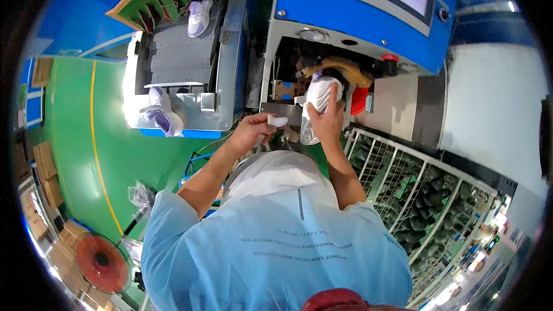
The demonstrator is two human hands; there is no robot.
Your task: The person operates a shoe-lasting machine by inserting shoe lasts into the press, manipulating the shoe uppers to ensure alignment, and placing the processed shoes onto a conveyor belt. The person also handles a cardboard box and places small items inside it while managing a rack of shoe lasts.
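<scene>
A white shoe with a lilac patch sits upright in the opening of a blue machine, under a curved tan pad. Wrapped along its right side is my right hand, with the index finger stretched over the shoe and the thumb across it. My left hand is closed, pinching a small white curved piece between thumb and fingers, just left of the shoe. What this piece is made of I cannot make out.
A conveyor on the left carries a white and lilac shoe by green curtain strips, and another shoe at its near end. At right, a white wire rack holds many dark shoe-last-like shapes. A red fan stands lower left.
</scene>
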